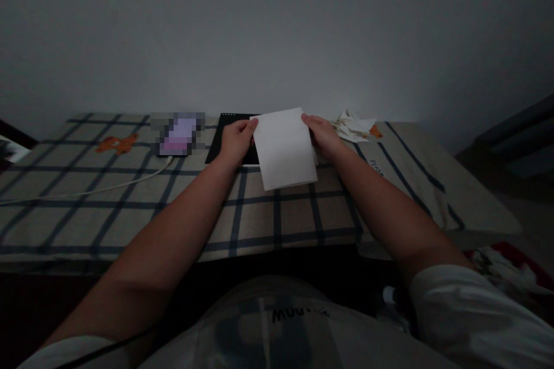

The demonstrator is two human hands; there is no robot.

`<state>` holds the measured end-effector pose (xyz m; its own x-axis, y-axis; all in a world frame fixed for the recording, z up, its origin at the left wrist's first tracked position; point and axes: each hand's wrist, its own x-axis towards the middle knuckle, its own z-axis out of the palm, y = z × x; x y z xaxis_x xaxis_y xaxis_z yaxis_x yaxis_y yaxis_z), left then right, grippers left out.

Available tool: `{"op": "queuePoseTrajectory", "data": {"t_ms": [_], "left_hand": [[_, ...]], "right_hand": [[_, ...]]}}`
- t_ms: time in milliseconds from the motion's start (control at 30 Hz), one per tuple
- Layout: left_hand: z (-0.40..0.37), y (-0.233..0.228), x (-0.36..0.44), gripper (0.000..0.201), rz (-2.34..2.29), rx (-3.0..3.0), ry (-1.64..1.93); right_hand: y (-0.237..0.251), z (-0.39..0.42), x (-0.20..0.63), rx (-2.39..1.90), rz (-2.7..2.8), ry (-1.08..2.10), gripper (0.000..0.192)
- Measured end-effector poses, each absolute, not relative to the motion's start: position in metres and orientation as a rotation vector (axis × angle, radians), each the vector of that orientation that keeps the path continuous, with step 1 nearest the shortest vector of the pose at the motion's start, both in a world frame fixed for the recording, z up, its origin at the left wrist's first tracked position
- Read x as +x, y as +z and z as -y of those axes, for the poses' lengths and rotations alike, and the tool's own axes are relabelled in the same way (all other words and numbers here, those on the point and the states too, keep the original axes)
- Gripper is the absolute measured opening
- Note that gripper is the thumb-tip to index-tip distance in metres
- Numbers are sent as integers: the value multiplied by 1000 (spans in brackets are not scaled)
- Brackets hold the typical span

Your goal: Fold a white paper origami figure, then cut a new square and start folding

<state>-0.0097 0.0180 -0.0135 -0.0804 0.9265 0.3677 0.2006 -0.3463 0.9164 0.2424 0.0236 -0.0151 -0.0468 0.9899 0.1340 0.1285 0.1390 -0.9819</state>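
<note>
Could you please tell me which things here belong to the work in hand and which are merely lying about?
In hand:
white rectangular paper sheet, gripped by left hand and right hand

Lying about:
black flat mat
crumpled paper scraps
white cable
checked cloth

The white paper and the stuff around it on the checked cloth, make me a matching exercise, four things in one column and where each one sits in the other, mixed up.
Things:
1. white paper
2. black mat
3. crumpled scraps
4. white cable

Places:
A. lying across the left side of the checked cloth
B. beyond the right hand, near the wall
C. held between the left hand and the right hand
D. flat under the left hand

Pairs: 1-C, 2-D, 3-B, 4-A
</note>
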Motion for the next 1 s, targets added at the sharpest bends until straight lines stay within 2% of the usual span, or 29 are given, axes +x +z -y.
{"op": "queuePoseTrajectory", "data": {"t_ms": [367, 567, 833, 1000], "left_hand": [[-17, -10, -9, 42, -1226, 1500, 1422], [-18, -12, -11, 40, -1236, 1528, 1416], [-18, -13, -12, 45, -1232, 1575, 1433], [-16, -12, -11, 43, -1215, 1595, 1411]], "right_hand": [[-7, -19, 240, -1204, 1291, 1016, 32], [-6, -20, 241, -1143, 1255, 1083, 31], [-9, -21, 243, -1029, 1199, 1205, 42], [-13, -26, 243, -1030, 1143, 1155, 43]]}}
